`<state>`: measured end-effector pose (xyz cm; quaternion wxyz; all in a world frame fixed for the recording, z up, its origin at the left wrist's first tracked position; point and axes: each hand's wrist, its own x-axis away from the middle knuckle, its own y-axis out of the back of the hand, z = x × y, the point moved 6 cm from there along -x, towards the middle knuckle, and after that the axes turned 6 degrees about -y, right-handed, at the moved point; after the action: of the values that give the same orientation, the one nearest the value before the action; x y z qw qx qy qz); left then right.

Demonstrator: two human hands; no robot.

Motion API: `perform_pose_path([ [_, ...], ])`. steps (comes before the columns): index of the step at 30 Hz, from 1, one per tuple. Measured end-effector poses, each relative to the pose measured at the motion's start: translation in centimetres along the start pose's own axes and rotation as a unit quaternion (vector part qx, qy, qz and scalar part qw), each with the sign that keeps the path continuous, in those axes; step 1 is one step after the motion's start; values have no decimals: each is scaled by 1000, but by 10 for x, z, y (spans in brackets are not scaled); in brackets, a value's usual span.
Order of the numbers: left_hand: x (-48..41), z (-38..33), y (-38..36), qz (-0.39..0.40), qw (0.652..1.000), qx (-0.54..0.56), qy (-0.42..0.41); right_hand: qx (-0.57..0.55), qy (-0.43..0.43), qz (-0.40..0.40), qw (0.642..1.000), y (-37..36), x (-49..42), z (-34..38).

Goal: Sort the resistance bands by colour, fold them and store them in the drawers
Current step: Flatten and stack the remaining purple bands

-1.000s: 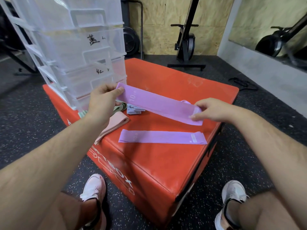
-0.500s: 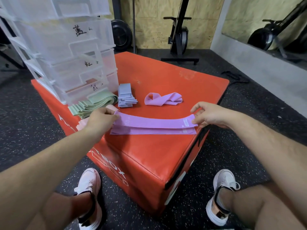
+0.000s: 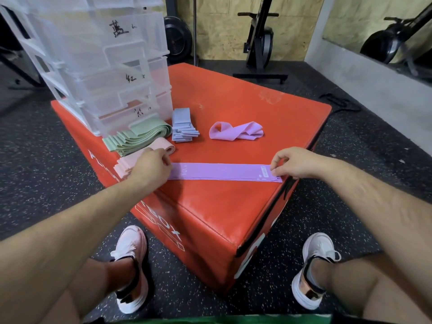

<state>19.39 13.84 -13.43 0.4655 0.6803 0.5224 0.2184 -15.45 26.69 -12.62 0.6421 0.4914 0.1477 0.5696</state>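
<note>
The left hand (image 3: 152, 166) pinches one end of the purple bands (image 3: 222, 171), stacked flat on the red box (image 3: 210, 218). Their length runs straight across to the right hand (image 3: 294, 161), which pinches the other end. Both hands are equally near.

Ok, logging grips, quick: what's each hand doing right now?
Left hand: pinching the purple bands' left end.
Right hand: pinching their right end.

We see even, bright indoor light with soft shadows; the drawers (image 3: 131, 64) look washed out, the red box (image 3: 222, 206) has a dull sheen, edges bend and blur.
</note>
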Motion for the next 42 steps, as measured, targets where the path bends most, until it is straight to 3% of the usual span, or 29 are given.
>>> perform_pose_path([
  [5, -9, -17, 3, -21, 999, -29, -13, 35, 37, -50, 997, 12, 0, 24],
  [12, -55, -85, -24, 11, 994, 60, -96, 33, 88, -141, 986, 19, -43, 58],
  [16, -81, -116, -44, 29, 986, 81, -139, 26, 48, -170, 984, 18, -79, 58],
  [19, -96, -126, -52, 36, 986, 90, -135, 34, 13, -163, 986, 17, -94, 59],
  [25, -109, -126, -58, 50, 987, 117, -102, -70, 48, -224, 971, 39, -101, 61],
  [32, -105, -128, -29, 10, 962, 261, -73, -316, 128, -169, 925, 64, -68, 88],
  [42, -66, -151, 11, 17, 890, 449, -84, -429, 243, -72, 867, 74, -6, 122],
])
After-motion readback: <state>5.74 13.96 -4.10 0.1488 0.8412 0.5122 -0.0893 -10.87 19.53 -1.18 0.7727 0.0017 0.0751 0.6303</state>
